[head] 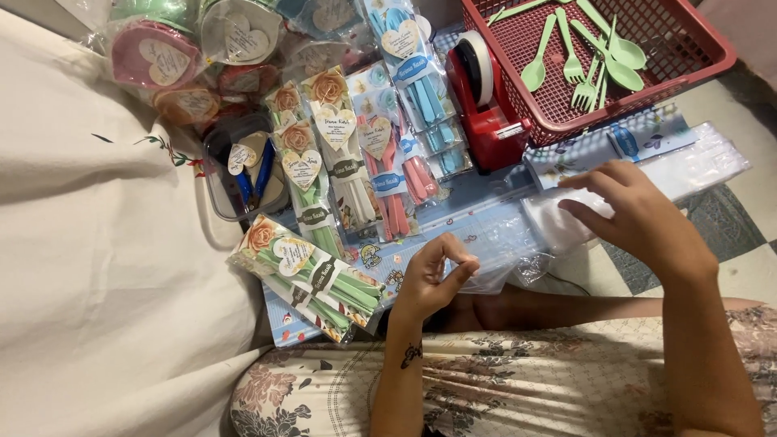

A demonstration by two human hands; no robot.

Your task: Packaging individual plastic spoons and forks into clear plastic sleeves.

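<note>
Bag-opening step, by the look of it — left hand (433, 271) pinched shut on the clear plastic bag (502, 255) at 6 o'clock, right hand (639, 214) half-open, empty, fingertips on the bag stack (696, 166) at 3 — next likely needed the mouth spread.

Red basket (696, 61) cut off at the top edge; tape dispenser (486, 97) partly hidden behind it.

One head-worn view only, looking steeply down from above the person's lap, close in. Left hand (433, 275) sits near centre, right hand (639, 214) at 3 o'clock, red basket (712, 48) at 1 o'clock, white cloth (89, 267) at 9 o'clock. No second view to overlap.
</note>
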